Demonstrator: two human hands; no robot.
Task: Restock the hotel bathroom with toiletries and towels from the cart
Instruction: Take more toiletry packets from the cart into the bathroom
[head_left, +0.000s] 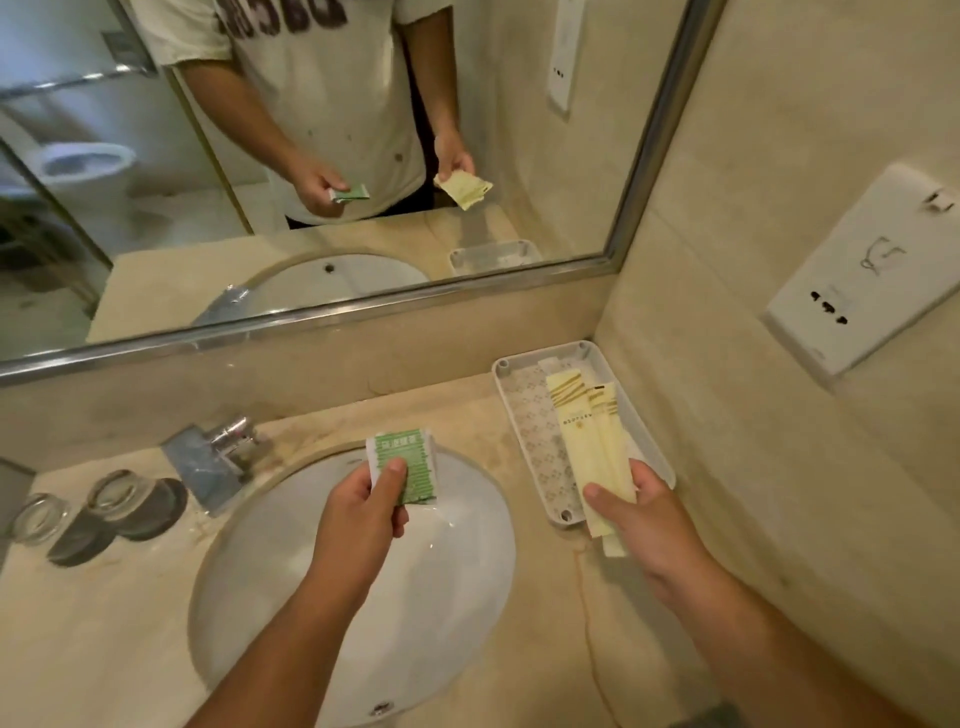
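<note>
This is a bathroom, most likely in a hotel. A white sink (467, 551) with a chrome tap (221, 457) is set into a beige stone desk (104, 634) under a wide mirror (363, 306), which reflects a toilet (85, 166). Two glasses (119, 499) and a tray (501, 366) of yellow packets (576, 431) are on the desk.

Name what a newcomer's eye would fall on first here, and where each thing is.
The left hand pinches a green-and-white sachet above the white sink. The right hand holds long cream packets over the white tray at far right. The mirror behind doubles both hands.
</note>
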